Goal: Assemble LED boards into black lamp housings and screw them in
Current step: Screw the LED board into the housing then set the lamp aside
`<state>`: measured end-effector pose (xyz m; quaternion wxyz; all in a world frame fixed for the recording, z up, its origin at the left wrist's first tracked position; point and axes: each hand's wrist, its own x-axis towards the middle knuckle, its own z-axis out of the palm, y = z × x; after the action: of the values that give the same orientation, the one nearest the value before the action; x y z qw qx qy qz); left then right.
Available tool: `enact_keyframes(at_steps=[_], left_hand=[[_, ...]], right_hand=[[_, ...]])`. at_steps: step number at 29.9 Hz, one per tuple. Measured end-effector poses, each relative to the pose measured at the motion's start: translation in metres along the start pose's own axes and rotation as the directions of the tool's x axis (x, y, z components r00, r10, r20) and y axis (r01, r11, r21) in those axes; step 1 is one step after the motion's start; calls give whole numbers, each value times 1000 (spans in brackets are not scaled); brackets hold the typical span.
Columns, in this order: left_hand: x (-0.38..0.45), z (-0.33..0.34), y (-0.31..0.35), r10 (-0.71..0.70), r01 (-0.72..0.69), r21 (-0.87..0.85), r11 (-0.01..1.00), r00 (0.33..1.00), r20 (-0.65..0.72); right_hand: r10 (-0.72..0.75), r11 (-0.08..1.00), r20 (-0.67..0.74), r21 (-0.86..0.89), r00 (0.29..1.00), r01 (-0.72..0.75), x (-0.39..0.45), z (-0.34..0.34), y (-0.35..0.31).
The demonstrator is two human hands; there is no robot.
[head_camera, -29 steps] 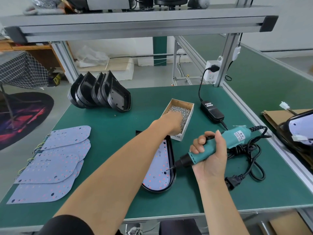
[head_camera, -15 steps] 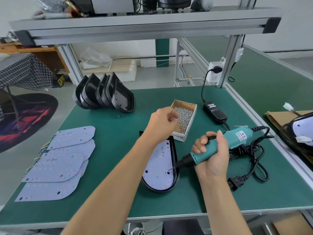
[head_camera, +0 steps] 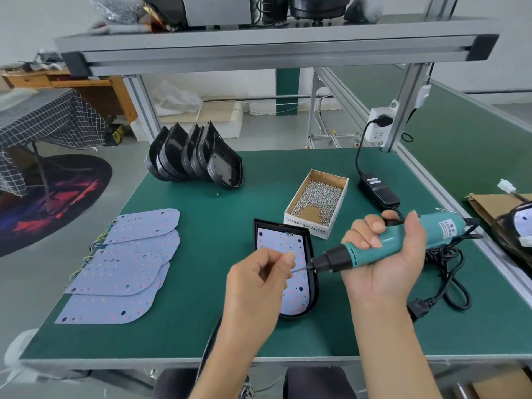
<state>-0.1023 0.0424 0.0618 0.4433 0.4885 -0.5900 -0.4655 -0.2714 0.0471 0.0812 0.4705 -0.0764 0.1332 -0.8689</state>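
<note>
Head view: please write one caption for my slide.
Left hand brings a screw to the bit of the electric screwdriver held in the right hand, above the lamp housing.

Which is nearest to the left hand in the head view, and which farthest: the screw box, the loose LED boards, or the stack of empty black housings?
From the left hand:
1. Screw box, up and to its right on the mat.
2. Loose LED boards, fanned out to its left.
3. Stack of empty black housings, at the mat's far edge.

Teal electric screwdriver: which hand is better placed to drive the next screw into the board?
Right. The right hand already grips the teal electric screwdriver, its bit over the white LED board; the left hand is pinching at the tip.
</note>
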Motion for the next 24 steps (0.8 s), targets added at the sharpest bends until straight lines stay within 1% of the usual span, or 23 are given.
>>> enact_keyframes(at_steps=[2, 12, 18, 24], left_hand=[[-4, 2, -1, 1, -2, -28, 1000, 999, -32], [-14, 4, -6, -8, 3, -149, 989, 1000, -30], [-18, 6, -11, -4, -3, -125, 992, 999, -55], [-23, 14, -14, 30, -41, -78, 996, 990, -139]], right_hand=[[-15, 1000, 5, 13, 1000, 15, -3, 6, 0], [-43, 999, -13, -16, 999, 43, -8, 6, 1], [-46, 999, -23, -14, 999, 46, -10, 3, 3], [-51, 999, -52, -6, 997, 51, -11, 4, 5]])
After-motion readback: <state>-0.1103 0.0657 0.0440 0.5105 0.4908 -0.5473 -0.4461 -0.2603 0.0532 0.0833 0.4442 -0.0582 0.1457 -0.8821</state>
